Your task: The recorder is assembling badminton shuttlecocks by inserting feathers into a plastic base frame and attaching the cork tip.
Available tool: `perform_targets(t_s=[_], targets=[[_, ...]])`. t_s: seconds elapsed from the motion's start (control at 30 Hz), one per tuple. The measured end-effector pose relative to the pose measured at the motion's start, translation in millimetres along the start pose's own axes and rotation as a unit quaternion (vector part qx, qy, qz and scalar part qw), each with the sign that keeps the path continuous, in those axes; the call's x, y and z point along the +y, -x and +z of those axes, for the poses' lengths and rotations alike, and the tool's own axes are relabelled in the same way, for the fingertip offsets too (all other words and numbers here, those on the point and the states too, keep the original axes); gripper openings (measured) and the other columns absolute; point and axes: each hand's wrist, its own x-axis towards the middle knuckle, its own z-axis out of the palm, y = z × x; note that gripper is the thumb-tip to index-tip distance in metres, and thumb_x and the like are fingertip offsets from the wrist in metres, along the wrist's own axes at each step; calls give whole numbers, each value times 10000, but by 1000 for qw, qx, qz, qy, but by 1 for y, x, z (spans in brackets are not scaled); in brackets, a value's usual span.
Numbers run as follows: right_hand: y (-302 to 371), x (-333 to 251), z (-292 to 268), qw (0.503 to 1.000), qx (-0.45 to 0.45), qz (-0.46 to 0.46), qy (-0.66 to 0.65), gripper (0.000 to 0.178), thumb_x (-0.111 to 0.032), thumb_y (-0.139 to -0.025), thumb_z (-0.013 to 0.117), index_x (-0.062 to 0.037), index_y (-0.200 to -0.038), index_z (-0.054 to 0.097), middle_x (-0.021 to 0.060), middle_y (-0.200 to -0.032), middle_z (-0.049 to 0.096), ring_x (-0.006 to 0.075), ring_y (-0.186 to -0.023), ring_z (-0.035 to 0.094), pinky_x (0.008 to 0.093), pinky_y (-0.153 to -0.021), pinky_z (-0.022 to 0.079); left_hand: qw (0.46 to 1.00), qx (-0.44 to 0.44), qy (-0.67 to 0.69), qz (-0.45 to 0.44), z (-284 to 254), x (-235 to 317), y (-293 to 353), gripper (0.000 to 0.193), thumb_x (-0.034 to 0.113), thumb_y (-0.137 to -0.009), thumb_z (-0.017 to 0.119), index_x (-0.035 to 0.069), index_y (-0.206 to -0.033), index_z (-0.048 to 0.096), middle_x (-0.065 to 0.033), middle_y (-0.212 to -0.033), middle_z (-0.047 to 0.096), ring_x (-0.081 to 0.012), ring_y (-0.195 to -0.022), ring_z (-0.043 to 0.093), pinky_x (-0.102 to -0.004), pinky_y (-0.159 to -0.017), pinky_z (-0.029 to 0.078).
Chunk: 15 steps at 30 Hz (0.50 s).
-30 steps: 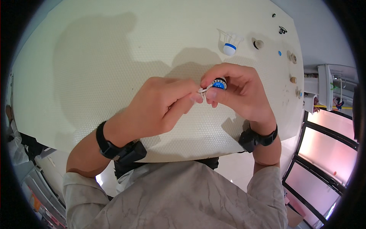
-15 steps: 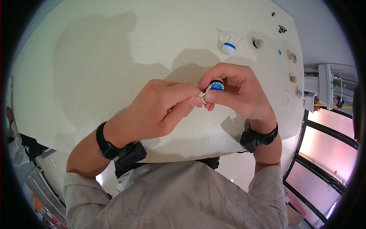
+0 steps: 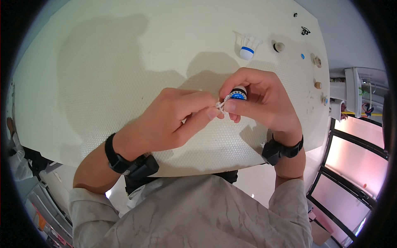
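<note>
My right hand (image 3: 264, 99) is curled around a shuttlecock head (image 3: 238, 93) with a cream cap, a black band and a blue disc in its ringed face. That face is turned toward me. Thin white plastic pieces (image 3: 222, 104) jut from the head's left side, between the hands. My left hand (image 3: 173, 115) is closed, with thumb and forefinger pinching these pieces. The tips of both hands nearly meet there, and the fingers partly hide what the left one grips. Farther off lies a white shuttlecock (image 3: 247, 50) with a blue band and an open skirt.
Beyond my right hand sits a loose cream head (image 3: 279, 47) with a dark band. Along the table's right side are a small blue disc (image 3: 302, 56), tan pieces (image 3: 317, 61), a tan plug (image 3: 318, 85) and black bits (image 3: 305, 31). The pale textured table (image 3: 111, 53) ends near my waist.
My right hand has shifted slightly to the right with the shuttlecock head, drawing it a little away from my left fingers. The left hand keeps its pinch.
</note>
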Motion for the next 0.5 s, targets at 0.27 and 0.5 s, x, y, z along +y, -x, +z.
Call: perform_targets(t_s=[0.27,0.5], targets=[[1,2,3,1000,4,-8,29,118,-2,-917,700,14,-1032,678,47,-890,679,81,-683,625,217,-626,514,1000,19,5,-17,2,-2,-1,45,56,-961,625,24,-955,657,-106,-712,611,-227,-555,551,-326,-520,394],[-1,6,7,999,7,-31,18,86,-2,-938,683,17,-1020,665,47,-875,670,88,-667,624,227,-612,513,1000,13,-20,-1,-2,1,2,48,9,-948,611,11,-954,659,-97,-751,655,-173,-593,620,-285,-542,453]])
